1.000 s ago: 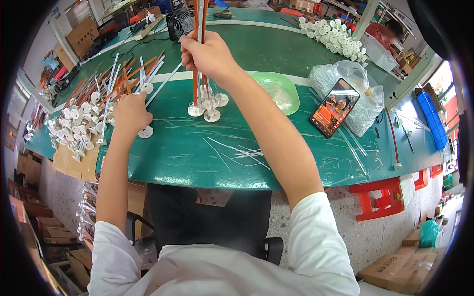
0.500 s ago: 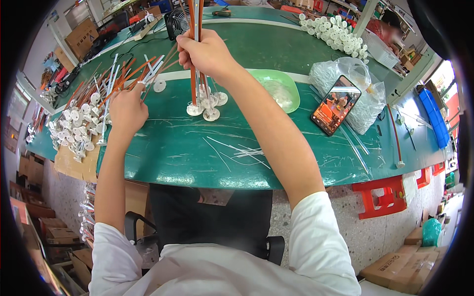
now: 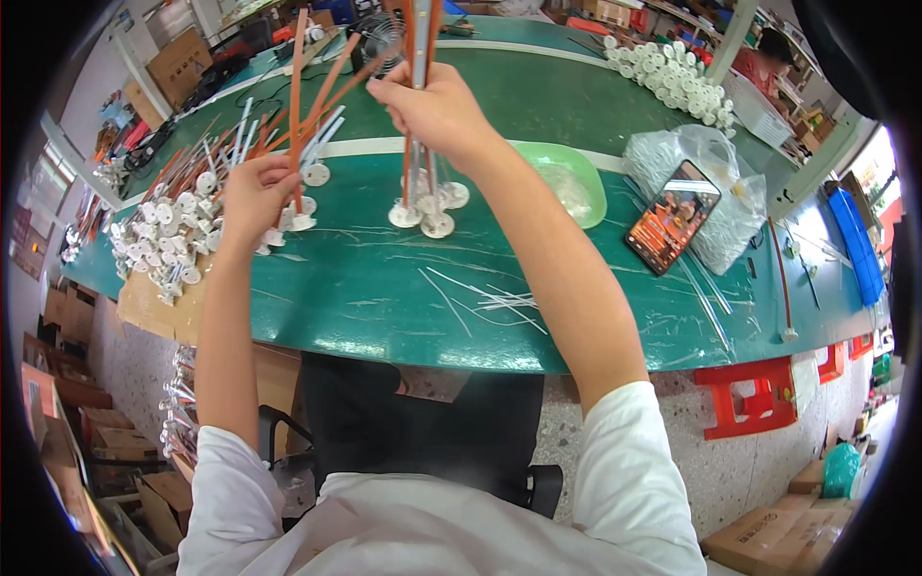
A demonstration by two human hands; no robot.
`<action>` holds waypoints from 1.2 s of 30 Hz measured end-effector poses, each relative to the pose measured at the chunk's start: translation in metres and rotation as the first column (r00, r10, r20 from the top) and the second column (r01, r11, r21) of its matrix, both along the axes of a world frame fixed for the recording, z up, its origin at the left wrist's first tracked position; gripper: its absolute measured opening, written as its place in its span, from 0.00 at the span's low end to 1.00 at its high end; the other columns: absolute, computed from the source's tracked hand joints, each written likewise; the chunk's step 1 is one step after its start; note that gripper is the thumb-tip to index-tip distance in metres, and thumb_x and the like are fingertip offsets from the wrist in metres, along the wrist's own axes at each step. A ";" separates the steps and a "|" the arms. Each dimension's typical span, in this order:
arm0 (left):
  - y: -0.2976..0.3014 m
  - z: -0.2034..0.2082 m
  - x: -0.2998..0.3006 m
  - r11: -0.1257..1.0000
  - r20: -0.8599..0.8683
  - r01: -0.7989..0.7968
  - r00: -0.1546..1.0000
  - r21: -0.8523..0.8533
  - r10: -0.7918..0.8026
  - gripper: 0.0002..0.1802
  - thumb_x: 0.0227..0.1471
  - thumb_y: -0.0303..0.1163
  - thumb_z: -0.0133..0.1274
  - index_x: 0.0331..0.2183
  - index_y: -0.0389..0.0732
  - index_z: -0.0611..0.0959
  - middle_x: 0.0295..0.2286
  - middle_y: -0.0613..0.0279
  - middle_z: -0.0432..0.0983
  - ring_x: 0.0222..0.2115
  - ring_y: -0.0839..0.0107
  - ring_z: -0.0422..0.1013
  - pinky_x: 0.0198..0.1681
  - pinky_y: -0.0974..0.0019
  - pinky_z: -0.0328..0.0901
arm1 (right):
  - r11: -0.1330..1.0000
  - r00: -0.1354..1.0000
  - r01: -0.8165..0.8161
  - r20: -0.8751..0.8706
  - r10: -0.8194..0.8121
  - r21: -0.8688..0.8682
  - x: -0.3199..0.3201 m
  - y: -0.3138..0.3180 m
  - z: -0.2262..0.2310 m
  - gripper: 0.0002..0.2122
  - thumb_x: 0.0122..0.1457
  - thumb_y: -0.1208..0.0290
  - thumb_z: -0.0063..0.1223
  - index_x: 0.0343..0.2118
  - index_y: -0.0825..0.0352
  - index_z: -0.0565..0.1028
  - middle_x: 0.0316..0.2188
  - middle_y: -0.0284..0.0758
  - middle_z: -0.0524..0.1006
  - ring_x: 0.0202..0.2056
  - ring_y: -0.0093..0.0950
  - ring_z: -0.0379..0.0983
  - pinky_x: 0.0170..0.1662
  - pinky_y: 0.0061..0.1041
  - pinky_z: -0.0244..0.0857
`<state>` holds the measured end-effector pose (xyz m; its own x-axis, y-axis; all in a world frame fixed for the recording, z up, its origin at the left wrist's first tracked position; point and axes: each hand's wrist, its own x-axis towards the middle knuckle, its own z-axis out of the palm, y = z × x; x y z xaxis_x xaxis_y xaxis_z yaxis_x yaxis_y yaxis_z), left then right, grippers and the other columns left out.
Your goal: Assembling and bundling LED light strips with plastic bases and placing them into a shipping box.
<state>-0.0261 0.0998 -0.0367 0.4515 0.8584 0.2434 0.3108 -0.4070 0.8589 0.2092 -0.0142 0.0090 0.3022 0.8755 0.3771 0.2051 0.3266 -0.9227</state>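
Standing white discs (image 3: 437, 225) level helped: right fingers (image 3: 389, 93) gripped the strip bundle (image 3: 420, 48), left fingers (image 3: 274, 176) seemingly pinched brown strips (image 3: 297, 106).

Side notes from my feed: workshop clutter, mostly to the right.
I log a phone (image 3: 674, 218), screen lit, slanted in front of a clear plastic bag (image 3: 738, 206) with pale contents, both on the green tabletop (image 3: 375, 298). Long blue bin (image 3: 855, 245) at the right end; red stool (image 3: 754, 398) below the near edge, on speckled floor (image 3: 615, 480). Lower right, I make out a cardboard box (image 3: 780, 533), teal bag (image 3: 841, 469) just beyond. Far side: round fan (image 3: 382, 38). Upper right: white crate (image 3: 761, 108), near it a person in red (image 3: 757, 65), face blurred.
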 end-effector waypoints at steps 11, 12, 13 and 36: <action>0.005 -0.006 0.001 0.860 0.438 0.334 0.887 -0.386 -0.148 0.13 0.56 0.25 0.47 0.44 0.37 0.76 0.24 0.67 0.68 0.25 0.77 0.66 0.28 0.72 0.61 | 0.999 0.997 -0.035 -0.068 0.036 0.022 0.005 -0.002 -0.004 0.08 0.56 0.67 0.57 0.27 0.65 0.71 0.15 0.23 0.64 0.17 0.15 0.57 0.21 0.18 0.49; 0.003 -0.005 0.005 0.843 0.487 0.362 0.862 -0.398 -0.141 0.11 0.55 0.25 0.48 0.42 0.37 0.75 0.24 0.68 0.68 0.24 0.77 0.65 0.28 0.72 0.60 | 0.998 0.996 -0.054 -0.069 0.056 0.031 0.005 -0.005 -0.004 0.08 0.56 0.67 0.57 0.27 0.65 0.71 0.15 0.23 0.64 0.17 0.15 0.57 0.21 0.18 0.49; 0.002 -0.002 0.005 0.828 0.533 0.387 0.836 -0.405 -0.130 0.10 0.54 0.26 0.49 0.40 0.37 0.75 0.23 0.68 0.68 0.24 0.76 0.64 0.28 0.71 0.60 | 0.999 0.996 -0.039 -0.075 0.040 0.007 0.002 -0.008 -0.001 0.08 0.56 0.68 0.57 0.27 0.65 0.70 0.15 0.23 0.64 0.18 0.15 0.57 0.22 0.18 0.49; 0.038 0.054 0.029 0.942 0.034 0.036 0.999 -0.335 -0.026 0.12 0.53 0.37 0.53 0.38 0.42 0.79 0.18 0.75 0.60 0.13 0.84 0.52 0.14 0.76 0.46 | 0.997 0.999 -0.019 -0.029 0.017 -0.072 -0.005 -0.012 0.008 0.09 0.56 0.67 0.56 0.26 0.64 0.69 0.14 0.23 0.63 0.17 0.14 0.56 0.23 0.18 0.48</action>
<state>0.0033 0.1378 0.0170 0.4766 0.8781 -0.0430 0.2757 -0.1029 0.9557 0.2045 -0.0259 0.0169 0.2961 0.9055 0.3038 0.1730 0.2620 -0.9494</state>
